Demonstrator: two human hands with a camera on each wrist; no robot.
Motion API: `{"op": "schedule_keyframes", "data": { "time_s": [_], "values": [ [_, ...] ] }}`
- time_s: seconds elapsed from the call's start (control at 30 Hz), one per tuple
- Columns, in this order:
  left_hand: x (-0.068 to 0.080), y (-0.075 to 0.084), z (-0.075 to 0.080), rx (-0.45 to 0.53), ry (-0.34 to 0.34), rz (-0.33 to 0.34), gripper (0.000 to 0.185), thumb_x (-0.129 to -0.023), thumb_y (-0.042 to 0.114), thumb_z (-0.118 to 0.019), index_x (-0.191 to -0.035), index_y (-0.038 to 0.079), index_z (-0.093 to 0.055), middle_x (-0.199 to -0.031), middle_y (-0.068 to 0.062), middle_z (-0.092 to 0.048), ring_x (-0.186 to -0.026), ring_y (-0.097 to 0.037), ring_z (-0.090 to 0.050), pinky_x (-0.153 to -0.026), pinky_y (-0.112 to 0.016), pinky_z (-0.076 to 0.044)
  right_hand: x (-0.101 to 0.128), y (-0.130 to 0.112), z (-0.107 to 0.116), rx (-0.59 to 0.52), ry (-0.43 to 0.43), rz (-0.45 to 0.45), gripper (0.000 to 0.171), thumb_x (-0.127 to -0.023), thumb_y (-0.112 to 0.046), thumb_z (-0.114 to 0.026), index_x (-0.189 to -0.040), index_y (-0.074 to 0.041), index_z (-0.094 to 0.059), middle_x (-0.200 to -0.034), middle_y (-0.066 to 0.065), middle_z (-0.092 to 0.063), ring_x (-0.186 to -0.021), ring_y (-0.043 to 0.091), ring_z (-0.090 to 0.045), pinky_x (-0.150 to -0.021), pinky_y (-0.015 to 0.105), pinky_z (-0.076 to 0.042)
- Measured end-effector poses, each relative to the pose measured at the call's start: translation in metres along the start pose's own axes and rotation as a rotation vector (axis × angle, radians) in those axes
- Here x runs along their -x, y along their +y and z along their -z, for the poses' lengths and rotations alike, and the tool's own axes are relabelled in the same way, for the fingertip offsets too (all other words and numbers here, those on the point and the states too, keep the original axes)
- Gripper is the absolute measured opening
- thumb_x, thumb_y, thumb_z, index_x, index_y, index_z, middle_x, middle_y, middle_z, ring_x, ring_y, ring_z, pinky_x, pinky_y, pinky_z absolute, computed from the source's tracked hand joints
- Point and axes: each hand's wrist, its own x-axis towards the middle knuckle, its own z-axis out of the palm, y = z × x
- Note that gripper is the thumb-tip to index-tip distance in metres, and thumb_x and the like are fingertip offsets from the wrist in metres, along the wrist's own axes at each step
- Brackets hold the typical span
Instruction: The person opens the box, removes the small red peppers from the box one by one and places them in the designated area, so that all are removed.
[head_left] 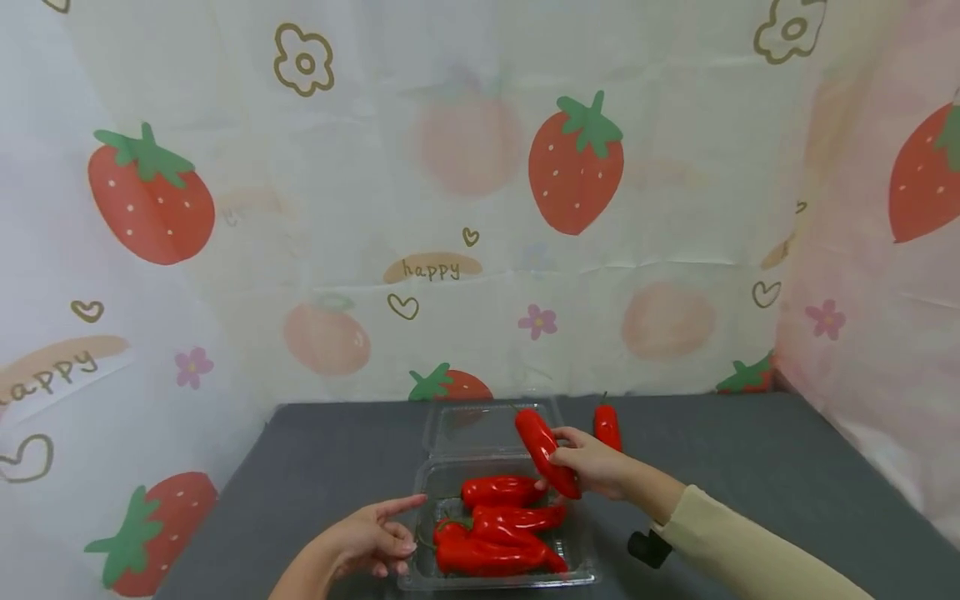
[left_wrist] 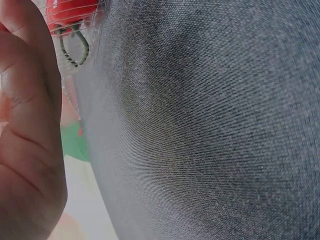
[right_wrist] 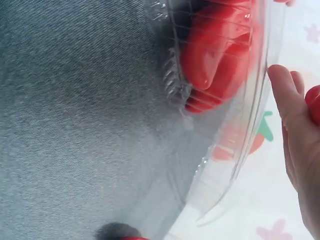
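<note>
1. Fingers and thumb of the right hand (head_left: 596, 467) pinch a glossy red pepper (head_left: 538, 442), tilted, near the far right corner of a clear plastic box (head_left: 498, 582). The smooth skin could slide from a grip set toward its lower half, sending it down outside the rim.

2. Left hand (head_left: 371, 537) at the box's left wall, index finger extended, the others loosely bent, gripping no pepper. Whether the fingertips press the plastic or merely hover beside it, the pictures cannot tell; a light box without a firm brace could skid if its right rim were knocked.

3. Inside, red peppers (head_left: 480, 558) lie crosswise and overlap toward the front. One more dropped carelessly could roll off the pile or lodge against the wall, proud of the rim.

4. Behind, the box's clear lid (head_left: 487, 427) lies open; a forearm brushing it could tug the box askew.

5. Another pepper (head_left: 607, 427) lies on the gray table (head_left: 337, 454) beyond the right wrist, where a backward sweep of that hand could set it rolling.
</note>
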Motion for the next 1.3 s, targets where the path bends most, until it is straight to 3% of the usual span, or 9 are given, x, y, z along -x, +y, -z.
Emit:
{"op": "schedule_keyframes", "data": {
  "time_s": [0.3,0.6,0.9,1.3],
  "values": [
    [-0.006,-0.006,0.0,-0.01,-0.014,0.016,0.074,-0.09,-0.002,-0.062,-0.153,0.002,-0.025,-0.08,0.0,-0.067,-0.062,-0.007,-0.065,-0.05,-0.015,-0.046,0.014,0.008,0.011,-0.029,0.061,-0.011,0.071,-0.091,-0.002,-0.058,-0.147,0.007,-0.016,-0.129,0.027,-0.05,-0.11,0.043,-0.059,-0.088,0.054,-0.049],
    [-0.003,-0.002,0.006,-0.028,-0.028,-0.001,0.074,-0.09,-0.003,-0.061,-0.153,0.0,-0.023,-0.08,0.0,-0.066,-0.062,-0.007,-0.064,-0.05,-0.015,-0.046,0.021,0.003,0.022,-0.047,0.088,0.021,0.072,-0.093,-0.004,-0.056,-0.148,0.011,-0.011,-0.135,0.032,-0.042,-0.106,0.031,-0.056,-0.087,0.05,-0.051],
    [-0.005,0.0,0.003,0.008,-0.031,-0.004,0.075,-0.09,-0.003,-0.062,-0.153,0.0,-0.023,-0.08,0.001,-0.067,-0.062,-0.007,-0.065,-0.05,-0.015,-0.046,0.026,-0.001,0.038,-0.036,0.12,0.034,0.077,-0.092,-0.003,-0.058,-0.149,0.01,-0.008,-0.142,0.037,-0.03,-0.112,0.037,-0.052,-0.088,0.05,-0.05],
    [0.0,0.001,0.003,0.058,-0.063,0.017,0.074,-0.092,-0.002,-0.06,-0.154,0.0,-0.021,-0.076,0.001,-0.066,-0.063,-0.006,-0.065,-0.052,-0.014,-0.047,0.029,0.0,0.049,-0.007,0.209,0.027,0.074,-0.09,-0.001,-0.059,-0.148,0.01,-0.014,-0.141,0.037,-0.032,-0.113,0.041,-0.05,-0.084,0.053,-0.052]
  ]
}}
